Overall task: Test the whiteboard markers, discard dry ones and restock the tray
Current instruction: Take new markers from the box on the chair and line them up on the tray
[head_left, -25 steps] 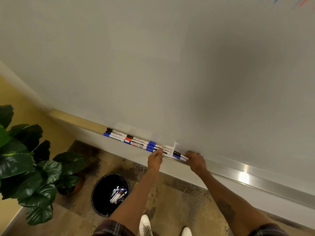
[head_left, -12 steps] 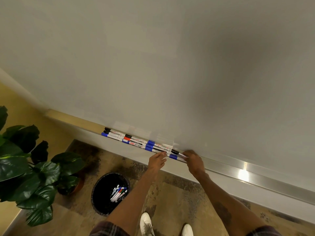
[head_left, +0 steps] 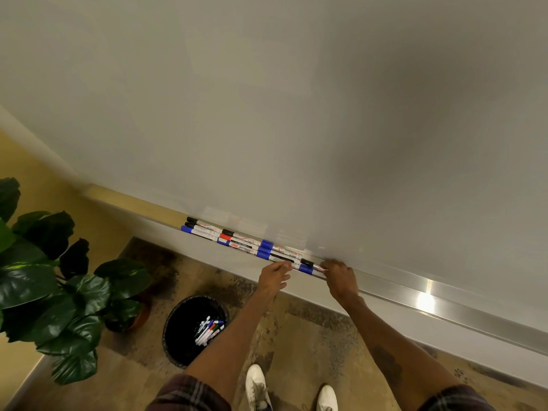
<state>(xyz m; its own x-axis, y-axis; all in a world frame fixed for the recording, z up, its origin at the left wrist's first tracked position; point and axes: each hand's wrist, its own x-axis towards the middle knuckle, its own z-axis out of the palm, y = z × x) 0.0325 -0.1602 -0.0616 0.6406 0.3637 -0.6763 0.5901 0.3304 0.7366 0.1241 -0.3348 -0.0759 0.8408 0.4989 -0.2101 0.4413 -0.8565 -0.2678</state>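
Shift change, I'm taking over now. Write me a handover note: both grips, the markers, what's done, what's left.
Left grip: open, straight fingers touching the markers lined up in the tray.
Right grip: fingers curled at the row's right end; whether it pinches one is unclear.
Done: discarded markers lie in the black bin on the floor; the tray holds capped blue, black and red ones.
Left: probably just squaring up the row; whether any untested ones remain cannot be told.
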